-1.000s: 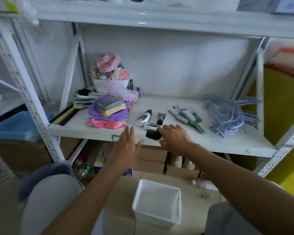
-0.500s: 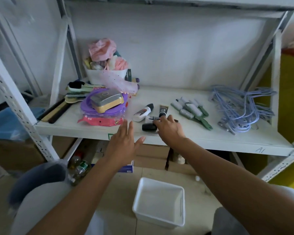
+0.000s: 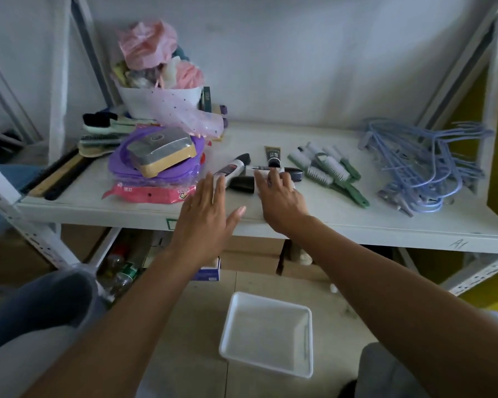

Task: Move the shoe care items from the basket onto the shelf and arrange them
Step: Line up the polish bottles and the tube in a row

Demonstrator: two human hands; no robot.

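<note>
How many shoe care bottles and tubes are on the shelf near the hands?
4 visible: a white bottle by the left hand, a dark tube behind, two bottles at the right hand, which may hide more.

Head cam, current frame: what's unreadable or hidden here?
- Item under the right hand: fingers cover most of it, so type and grip can't be told.
- Labels on the white bottle and black tube: too small and blurred.
- Brushes at the back left: partly hidden by the purple stack.
- Lower shelf contents: blocked by the shelf edge and arms.
- Basket looks empty; its near wall hides the front floor.
</note>
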